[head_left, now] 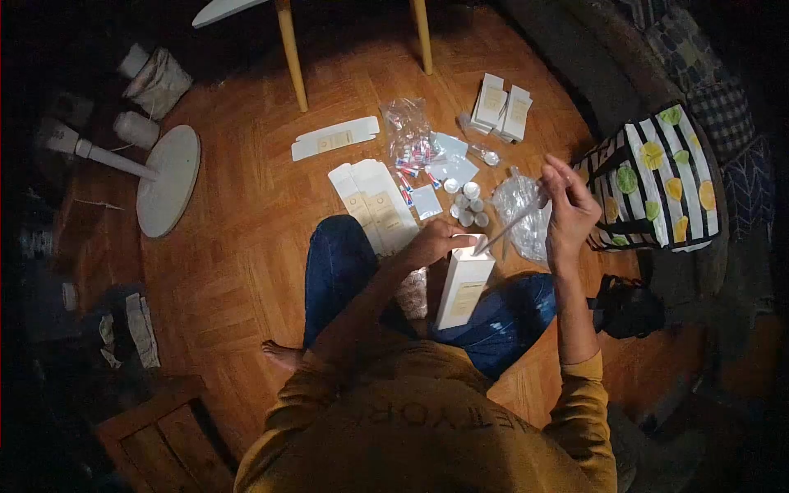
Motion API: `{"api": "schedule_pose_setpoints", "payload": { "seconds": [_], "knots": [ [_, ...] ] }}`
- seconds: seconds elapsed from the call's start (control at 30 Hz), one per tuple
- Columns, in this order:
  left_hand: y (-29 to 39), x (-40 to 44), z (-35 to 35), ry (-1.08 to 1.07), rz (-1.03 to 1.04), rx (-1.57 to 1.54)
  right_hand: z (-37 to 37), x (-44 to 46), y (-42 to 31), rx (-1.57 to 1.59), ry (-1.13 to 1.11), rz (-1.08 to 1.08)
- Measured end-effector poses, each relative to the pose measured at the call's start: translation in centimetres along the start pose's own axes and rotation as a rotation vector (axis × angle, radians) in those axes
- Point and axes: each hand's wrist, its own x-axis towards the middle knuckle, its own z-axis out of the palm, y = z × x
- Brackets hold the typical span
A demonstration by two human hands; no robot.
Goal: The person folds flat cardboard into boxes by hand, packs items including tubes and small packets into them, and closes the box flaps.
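Note:
My left hand (435,245) is closed around the top end of a white cardboard box (465,289), which stands tilted over my lap with its top open. Raised to the right, my right hand (572,212) pinches a thin greyish stick-like piece (519,217). That piece slants down from my fingertips, its lower end at the box's opening; I cannot make out its exact kind. Beyond the box lie several round white caps (465,203) and a crumpled clear plastic bag (523,215). Flat unfolded cartons (375,202) lie left of my left hand.
Folded white boxes (503,108) stand at the back right. A clear bag with small red-and-blue tubes (411,140) lies near pale square sheets (452,158). Another flat carton (335,138) is farther left. A striped fruit-print bag (653,185) stands right; a round white stand base (168,181) is left.

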Motion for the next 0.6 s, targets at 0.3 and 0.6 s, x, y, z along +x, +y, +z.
{"api": "schedule_pose_setpoints", "payload": {
  "seconds": [0.3,0.6],
  "knots": [
    [-1.6,1.0,1.4,-0.137,-0.114,-0.811,2.7,-6.0,5.4,-0.087,-0.019,0.205],
    [-5.3,-0.5,3.5,-0.235,-0.148,-0.775,-0.9,-10.4,6.4,-0.393,-0.331,0.179]
  ]
}}
